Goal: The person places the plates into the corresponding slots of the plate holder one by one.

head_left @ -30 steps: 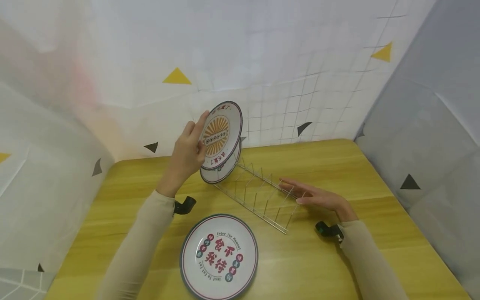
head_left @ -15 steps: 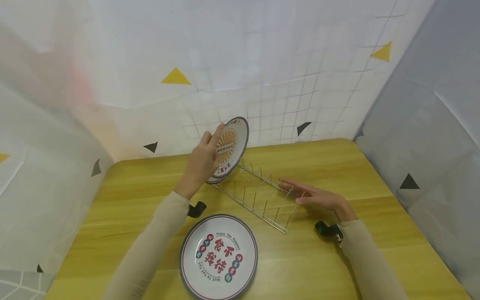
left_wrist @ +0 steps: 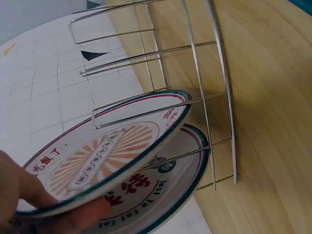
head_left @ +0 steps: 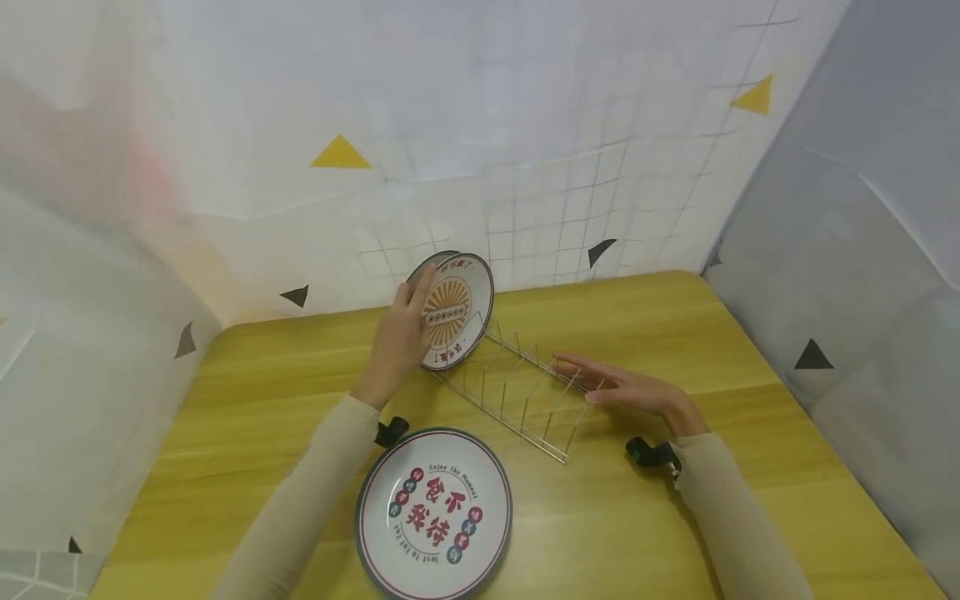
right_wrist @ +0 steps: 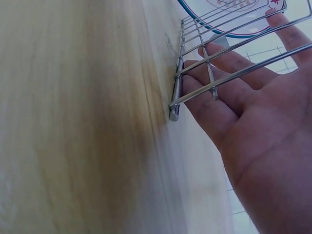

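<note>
My left hand grips the left edge of a round white plate with an orange sunburst, red lettering and a dark green rim. Its lower edge sits among the wires at the far left end of a metal wire dish rack. A second plate with red characters stands behind it, its edge also within the wires in the left wrist view. At the rack's near right end, my right hand rests against the wires, fingers extended behind them and thumb apart in the right wrist view.
A larger white plate with red characters and a blue-green rim lies flat on the wooden table, in front of the rack. White cloth walls with triangles and grid lines enclose the table's back and sides. Each wrist carries a black device.
My left hand has lowered the sunburst plate from above into the rack's left end, moving down and slightly right. My right hand has stayed at the rack.
</note>
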Available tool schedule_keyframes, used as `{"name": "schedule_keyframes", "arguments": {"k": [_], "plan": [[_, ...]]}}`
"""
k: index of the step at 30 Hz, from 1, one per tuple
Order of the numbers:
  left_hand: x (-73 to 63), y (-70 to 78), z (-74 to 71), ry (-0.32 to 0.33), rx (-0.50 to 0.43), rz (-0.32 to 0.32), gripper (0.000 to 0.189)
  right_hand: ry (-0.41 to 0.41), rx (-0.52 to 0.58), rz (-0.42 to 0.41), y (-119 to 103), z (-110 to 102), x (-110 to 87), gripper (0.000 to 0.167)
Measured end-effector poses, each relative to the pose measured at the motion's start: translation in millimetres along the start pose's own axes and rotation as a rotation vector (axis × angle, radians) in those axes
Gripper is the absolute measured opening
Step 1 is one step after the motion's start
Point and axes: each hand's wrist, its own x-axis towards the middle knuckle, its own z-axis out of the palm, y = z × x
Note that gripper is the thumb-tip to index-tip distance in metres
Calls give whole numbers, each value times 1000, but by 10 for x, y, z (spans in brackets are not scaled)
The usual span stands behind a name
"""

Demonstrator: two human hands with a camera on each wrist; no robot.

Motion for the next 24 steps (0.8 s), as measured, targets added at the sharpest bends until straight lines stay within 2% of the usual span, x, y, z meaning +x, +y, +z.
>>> {"name": "schedule_keyframes", "arguments": {"k": [7,13,19,24], "plan": [[-40,86,-7,-54,120,-47,88,-4,14,2,-60,-15,-11,70],[-72,119,-26,-69,129,-66,91,5,-9,2,-48,-18,-40,67],[-137,93,-39,-34,166,-57,85,-5,-12,-15,-30,12,-18,65],[-269,76,-118,74,176,-39,73,-2,-4,-13,-28,21,4,65]]}}
